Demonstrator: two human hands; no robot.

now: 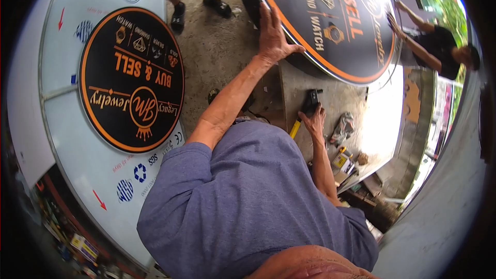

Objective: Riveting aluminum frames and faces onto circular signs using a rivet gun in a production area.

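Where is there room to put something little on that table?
On the grey-brown tabletop, the patch between the round black, orange-rimmed sign and the crumpled clear plastic bag looks bare. So does the bright part right of the bag, though glare blurs it. Below the bag, around the yellow-and-white box, it's crowded.

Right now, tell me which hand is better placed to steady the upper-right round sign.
Probably the left hand: it lies spread against the round sign at its edge. The right hand is lower, at a black object over the table.
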